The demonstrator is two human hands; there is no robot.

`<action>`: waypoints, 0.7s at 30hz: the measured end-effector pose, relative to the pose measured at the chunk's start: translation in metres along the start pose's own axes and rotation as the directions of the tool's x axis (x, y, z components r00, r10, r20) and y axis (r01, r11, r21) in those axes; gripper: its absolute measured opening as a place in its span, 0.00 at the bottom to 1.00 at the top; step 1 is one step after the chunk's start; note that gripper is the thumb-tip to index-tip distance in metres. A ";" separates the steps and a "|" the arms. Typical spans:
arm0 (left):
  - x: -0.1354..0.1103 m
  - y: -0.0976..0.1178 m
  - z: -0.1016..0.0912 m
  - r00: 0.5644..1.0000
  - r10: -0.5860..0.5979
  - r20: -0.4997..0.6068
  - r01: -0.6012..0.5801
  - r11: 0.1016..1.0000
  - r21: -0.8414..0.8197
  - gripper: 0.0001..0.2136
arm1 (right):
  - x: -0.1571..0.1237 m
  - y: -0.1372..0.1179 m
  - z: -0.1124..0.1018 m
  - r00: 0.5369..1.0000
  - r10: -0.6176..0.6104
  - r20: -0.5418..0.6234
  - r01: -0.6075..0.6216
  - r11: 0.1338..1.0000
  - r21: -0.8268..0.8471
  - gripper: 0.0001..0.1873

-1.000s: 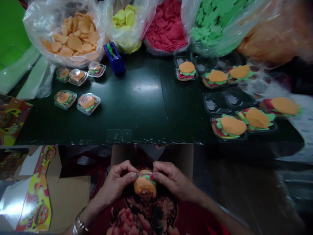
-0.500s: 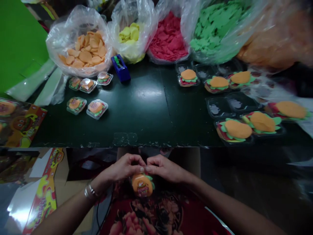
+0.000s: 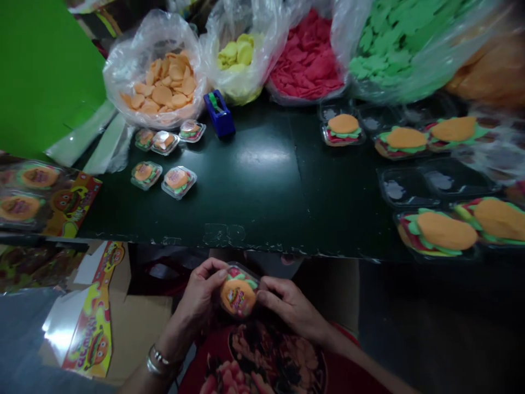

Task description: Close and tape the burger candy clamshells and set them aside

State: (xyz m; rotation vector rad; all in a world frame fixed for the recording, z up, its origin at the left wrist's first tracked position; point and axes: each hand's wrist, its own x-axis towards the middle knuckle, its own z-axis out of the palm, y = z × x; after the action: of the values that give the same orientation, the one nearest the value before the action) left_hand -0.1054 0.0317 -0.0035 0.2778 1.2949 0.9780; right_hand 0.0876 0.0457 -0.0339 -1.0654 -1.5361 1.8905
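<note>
Between my hands, over my lap and below the table's front edge, is a clear plastic box with a toy burger (image 3: 238, 295) inside. Orange bun, green leaf and red layers show through it, and a printed label sits on the bun. My left hand (image 3: 207, 287) pinches the box at its upper left, thumb on top. On the opposite side my right hand (image 3: 283, 301) grips the edge with thumb and curled fingers. The undersides of the box and of the fingers are hidden.
On the dark table (image 3: 262, 208) are boxed burgers (image 3: 179, 181), a blue tape dispenser (image 3: 220, 115) and open boxes with burgers (image 3: 343, 130). Behind stand bags of orange pieces (image 3: 164, 82), yellow pieces (image 3: 238, 52), red pieces (image 3: 309, 54) and green pieces (image 3: 394, 49). Printed cardboard (image 3: 92, 334) lies lower left.
My hands have moved apart from the box's top edge to its two sides, still holding it. The whole view has shifted, so the table's things appear further right.
</note>
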 end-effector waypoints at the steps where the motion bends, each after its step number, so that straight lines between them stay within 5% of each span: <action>1: 0.000 0.001 0.002 1.000 0.026 -0.002 -0.026 1.000 -0.016 0.14 | 0.002 -0.003 0.001 1.000 -0.005 -0.025 0.006 1.000 0.019 0.24; 8: -0.003 -0.004 0.012 0.997 0.073 0.013 -0.072 0.996 -0.053 0.14 | -0.003 -0.018 -0.006 1.000 0.026 0.012 -0.028 0.990 0.140 0.25; 12: -0.001 -0.010 0.012 0.995 -0.001 0.104 0.001 1.000 0.002 0.14 | -0.005 -0.009 -0.024 0.990 0.059 0.127 -0.089 0.965 0.246 0.26; 16: 0.002 0.001 0.018 0.954 -0.135 0.267 0.111 0.989 0.102 0.12 | -0.001 -0.005 -0.048 0.982 0.044 0.183 -0.078 0.980 0.181 0.27; 21: 0.000 0.008 0.029 0.945 -0.157 0.287 0.061 0.946 0.318 0.12 | -0.009 -0.001 -0.061 0.967 -0.004 0.256 -0.024 0.994 0.105 0.27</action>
State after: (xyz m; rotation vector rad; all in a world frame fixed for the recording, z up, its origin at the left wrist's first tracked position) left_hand -0.0828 0.0460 0.0112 0.5692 1.1541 0.6053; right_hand 0.1416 0.0749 -0.0348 -0.8079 -1.5446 2.1601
